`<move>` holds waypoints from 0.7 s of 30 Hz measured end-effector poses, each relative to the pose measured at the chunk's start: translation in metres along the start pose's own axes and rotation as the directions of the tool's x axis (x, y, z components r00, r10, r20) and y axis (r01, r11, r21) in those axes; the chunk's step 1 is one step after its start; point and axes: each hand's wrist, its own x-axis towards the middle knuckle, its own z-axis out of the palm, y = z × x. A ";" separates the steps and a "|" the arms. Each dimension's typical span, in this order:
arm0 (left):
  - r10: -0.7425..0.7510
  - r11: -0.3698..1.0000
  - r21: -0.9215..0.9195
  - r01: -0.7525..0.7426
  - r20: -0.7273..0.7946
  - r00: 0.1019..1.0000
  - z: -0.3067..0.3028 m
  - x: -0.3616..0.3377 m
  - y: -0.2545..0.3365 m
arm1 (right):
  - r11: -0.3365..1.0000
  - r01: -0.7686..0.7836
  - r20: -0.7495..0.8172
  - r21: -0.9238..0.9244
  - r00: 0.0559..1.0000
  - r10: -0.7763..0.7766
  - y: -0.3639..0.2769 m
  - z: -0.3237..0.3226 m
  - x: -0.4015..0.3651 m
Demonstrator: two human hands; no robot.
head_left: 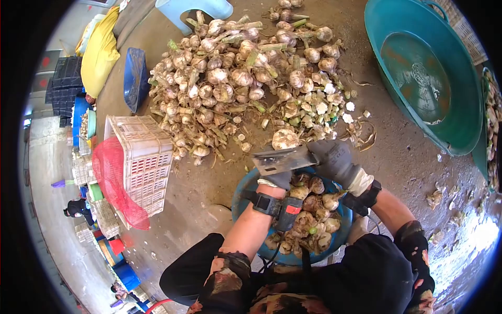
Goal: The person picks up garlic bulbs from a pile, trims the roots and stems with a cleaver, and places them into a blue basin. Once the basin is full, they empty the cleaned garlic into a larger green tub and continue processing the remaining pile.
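My right hand (337, 161), in a grey glove, grips the handle of a wide cleaver (280, 159) held flat over a blue basin (246, 191) between my knees. My gloved left hand (277, 180) is curled just under the blade, and what it holds is hidden. The basin is full of trimmed garlic bulbs (308, 220). One loose garlic bulb (285, 138) lies on the ground just beyond the blade. Both wrists wear black straps.
A big heap of untrimmed garlic (230, 78) with cut stems covers the ground ahead. A teal tub (465, 120) stands at the right. A white crate (144, 162) with a red mesh bag (112, 178) is at the left, and a yellow sack (99, 52) behind it.
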 end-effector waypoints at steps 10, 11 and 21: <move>-0.118 0.444 -0.889 0.111 0.065 0.991 0.022 -0.027 0.044 | 0.792 -0.523 0.379 -0.316 0.695 0.611 0.062 0.008 -0.001; 0.036 0.748 -0.663 -0.043 -0.025 0.999 0.019 -0.033 0.068 | 0.826 -0.549 0.202 -0.131 0.800 0.564 0.076 0.000 -0.023; -0.458 0.889 -0.188 0.417 -0.360 0.813 -0.133 0.059 0.108 | 0.745 -0.658 0.267 -0.112 0.702 0.660 0.076 0.002 -0.038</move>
